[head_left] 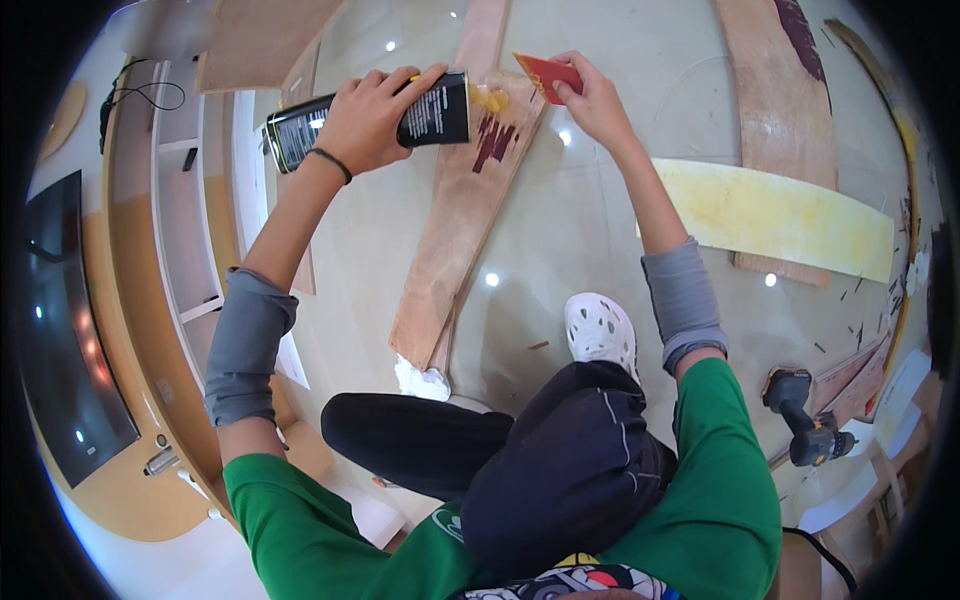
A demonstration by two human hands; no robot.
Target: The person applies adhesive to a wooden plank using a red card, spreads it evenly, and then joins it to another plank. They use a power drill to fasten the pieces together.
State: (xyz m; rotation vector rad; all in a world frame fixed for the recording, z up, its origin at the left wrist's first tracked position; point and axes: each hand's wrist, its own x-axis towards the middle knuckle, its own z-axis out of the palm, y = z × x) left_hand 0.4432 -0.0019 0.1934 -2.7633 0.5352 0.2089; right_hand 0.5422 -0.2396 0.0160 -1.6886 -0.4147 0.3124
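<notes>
My left hand [365, 118] is closed around a black rectangular can [436, 112], tipped on its side with its top end toward the right. Beside that end, yellow glue [490, 99] lies in blobs on a long wooden board [440, 235]. Dark red patches [493, 143] mark the board just below the glue. In my right hand [590, 100] a flat red spreader [548, 78] with a yellowish edge is pinched between thumb and fingers, over the board's right edge. Whether the spreader touches the board, I cannot tell.
At right, a pale yellow curved sheet [775, 215] lies across another wooden board [785, 110]. A cordless drill [805, 415] rests on the floor at lower right. Shelving [185, 190] and a dark screen [75, 330] stand at left. My white clog [600, 330] is near the board.
</notes>
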